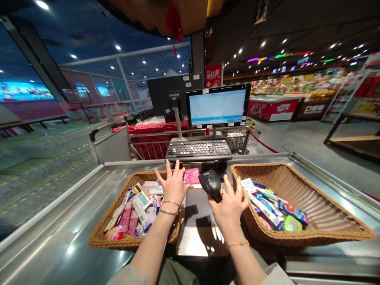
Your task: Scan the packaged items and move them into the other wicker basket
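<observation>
My left hand [174, 186] is spread open, palm down, over the right edge of the left wicker basket [96, 225]. Beside its thumb lies a flat pink packet [191, 177]; whether they touch I cannot tell. Several small boxed goods fill that basket, among them a pink box [126, 217]. My right hand [230, 202] has its fingers stretched apart, close behind a black barcode scanner [210, 182]. The scanner's handle runs down between thumb and forefinger, partly hidden by the hand. To the right, another wicker basket [329, 206] holds toothpaste-like boxes [293, 211] and a green-lidded container [292, 223].
A black keyboard [198, 149] stands ahead on the metal counter [71, 233], below a lit monitor [218, 106]. Behind it are a dark screen back [166, 95] and metal rails with red crates [148, 140]. Shop displays and a red freezer [271, 109] stand farther right.
</observation>
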The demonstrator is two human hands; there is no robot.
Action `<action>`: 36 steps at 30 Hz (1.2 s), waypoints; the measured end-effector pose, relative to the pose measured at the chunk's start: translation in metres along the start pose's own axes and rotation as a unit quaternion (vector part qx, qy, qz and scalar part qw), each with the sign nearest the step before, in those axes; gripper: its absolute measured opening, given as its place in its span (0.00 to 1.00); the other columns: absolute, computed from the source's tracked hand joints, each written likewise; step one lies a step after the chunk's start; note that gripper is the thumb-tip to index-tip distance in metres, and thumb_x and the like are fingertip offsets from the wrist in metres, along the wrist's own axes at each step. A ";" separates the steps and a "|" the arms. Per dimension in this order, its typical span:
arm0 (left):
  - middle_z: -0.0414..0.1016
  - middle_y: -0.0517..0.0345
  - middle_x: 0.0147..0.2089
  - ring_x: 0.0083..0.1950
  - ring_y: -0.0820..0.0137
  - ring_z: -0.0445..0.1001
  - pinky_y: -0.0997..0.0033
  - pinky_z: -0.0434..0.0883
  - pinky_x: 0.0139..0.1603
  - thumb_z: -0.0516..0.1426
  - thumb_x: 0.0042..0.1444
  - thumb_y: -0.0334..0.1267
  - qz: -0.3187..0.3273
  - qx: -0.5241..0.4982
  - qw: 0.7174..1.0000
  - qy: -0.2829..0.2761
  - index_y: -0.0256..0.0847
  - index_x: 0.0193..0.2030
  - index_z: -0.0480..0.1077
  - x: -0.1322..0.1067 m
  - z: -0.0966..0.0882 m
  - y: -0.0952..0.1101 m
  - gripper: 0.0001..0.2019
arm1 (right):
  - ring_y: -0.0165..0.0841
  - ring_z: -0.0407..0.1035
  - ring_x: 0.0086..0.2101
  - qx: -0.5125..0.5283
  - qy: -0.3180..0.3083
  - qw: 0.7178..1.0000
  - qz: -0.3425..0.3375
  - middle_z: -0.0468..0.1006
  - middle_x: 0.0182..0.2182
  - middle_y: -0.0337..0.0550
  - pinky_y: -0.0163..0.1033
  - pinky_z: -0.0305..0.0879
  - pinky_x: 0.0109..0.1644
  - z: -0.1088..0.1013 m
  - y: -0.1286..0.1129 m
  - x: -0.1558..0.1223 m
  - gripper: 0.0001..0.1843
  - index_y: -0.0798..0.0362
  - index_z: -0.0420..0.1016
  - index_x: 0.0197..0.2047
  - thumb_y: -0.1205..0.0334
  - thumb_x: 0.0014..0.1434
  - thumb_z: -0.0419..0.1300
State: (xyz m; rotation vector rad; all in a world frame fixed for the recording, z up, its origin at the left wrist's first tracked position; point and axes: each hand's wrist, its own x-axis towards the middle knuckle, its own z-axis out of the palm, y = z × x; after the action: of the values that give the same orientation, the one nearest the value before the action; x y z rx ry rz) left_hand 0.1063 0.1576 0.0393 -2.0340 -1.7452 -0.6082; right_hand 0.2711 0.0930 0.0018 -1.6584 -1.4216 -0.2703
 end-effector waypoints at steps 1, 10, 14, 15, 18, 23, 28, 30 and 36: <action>0.56 0.52 0.71 0.75 0.46 0.39 0.23 0.26 0.65 0.66 0.48 0.47 0.000 -0.003 1.000 0.001 0.50 0.57 0.70 0.000 0.000 0.002 0.28 | 0.54 0.46 0.65 -0.007 0.006 1.000 0.000 0.70 0.60 0.46 0.65 0.39 0.62 -0.001 0.002 0.001 0.12 0.51 0.79 0.40 0.57 0.54 0.60; 0.55 0.54 0.72 0.75 0.47 0.39 0.25 0.24 0.64 0.65 0.49 0.50 0.019 -0.018 1.000 0.016 0.50 0.57 0.70 0.005 -0.001 0.028 0.28 | 0.56 0.38 0.67 -0.051 0.039 0.998 0.009 0.67 0.62 0.50 0.68 0.35 0.62 -0.016 0.027 0.007 0.14 0.52 0.79 0.40 0.54 0.56 0.58; 0.53 0.55 0.72 0.75 0.47 0.37 0.24 0.24 0.64 0.65 0.48 0.52 0.032 -0.026 0.999 0.021 0.51 0.58 0.69 0.005 0.000 0.042 0.29 | 0.56 0.38 0.67 -0.066 0.056 0.996 0.020 0.66 0.62 0.51 0.67 0.37 0.61 -0.026 0.036 0.009 0.17 0.52 0.79 0.44 0.53 0.56 0.58; 0.52 0.55 0.73 0.75 0.47 0.37 0.24 0.24 0.64 0.65 0.48 0.53 0.038 -0.026 0.999 0.022 0.51 0.58 0.69 0.006 0.000 0.045 0.30 | 0.56 0.38 0.67 -0.069 0.058 0.996 0.022 0.66 0.62 0.52 0.67 0.38 0.61 -0.028 0.038 0.009 0.17 0.52 0.78 0.45 0.53 0.56 0.58; 0.51 0.55 0.73 0.75 0.47 0.35 0.24 0.24 0.64 0.65 0.48 0.54 0.055 -0.028 0.998 0.025 0.51 0.58 0.69 0.006 0.001 0.057 0.30 | 0.57 0.39 0.67 -0.079 0.066 0.994 0.028 0.67 0.61 0.53 0.67 0.38 0.60 -0.034 0.044 0.010 0.18 0.53 0.78 0.44 0.52 0.57 0.56; 0.51 0.54 0.73 0.75 0.47 0.35 0.23 0.25 0.64 0.61 0.52 0.53 0.072 -0.041 0.996 0.023 0.50 0.59 0.68 0.008 0.001 0.075 0.27 | 0.56 0.40 0.67 -0.093 0.084 0.991 0.045 0.68 0.60 0.55 0.65 0.37 0.61 -0.045 0.054 0.013 0.19 0.54 0.80 0.42 0.49 0.57 0.56; 0.51 0.55 0.73 0.75 0.47 0.37 0.24 0.24 0.64 0.60 0.54 0.52 0.094 -0.050 0.994 0.028 0.50 0.59 0.69 0.009 0.003 0.092 0.26 | 0.55 0.39 0.67 -0.108 0.092 0.988 0.059 0.68 0.61 0.52 0.65 0.35 0.63 -0.055 0.064 0.017 0.19 0.53 0.80 0.39 0.48 0.57 0.58; 0.52 0.54 0.73 0.75 0.46 0.36 0.24 0.24 0.64 0.62 0.53 0.52 0.103 -0.052 0.993 0.026 0.50 0.59 0.69 0.010 0.003 0.099 0.27 | 0.54 0.39 0.67 -0.110 0.092 0.987 0.070 0.68 0.61 0.51 0.65 0.34 0.64 -0.059 0.068 0.018 0.18 0.53 0.80 0.38 0.47 0.57 0.58; 0.51 0.55 0.73 0.75 0.46 0.37 0.25 0.24 0.65 0.64 0.49 0.54 0.127 -0.059 0.990 0.017 0.51 0.59 0.69 0.015 0.004 0.118 0.30 | 0.54 0.39 0.67 -0.103 0.088 0.985 0.110 0.68 0.61 0.52 0.66 0.36 0.63 -0.071 0.082 0.022 0.21 0.53 0.80 0.36 0.44 0.58 0.55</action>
State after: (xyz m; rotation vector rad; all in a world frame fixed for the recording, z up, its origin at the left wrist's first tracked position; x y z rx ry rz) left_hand 0.2255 0.1551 0.0428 -2.2662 -1.4297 -0.6721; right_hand 0.3759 0.0612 0.0172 -1.8925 -1.0990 -0.4388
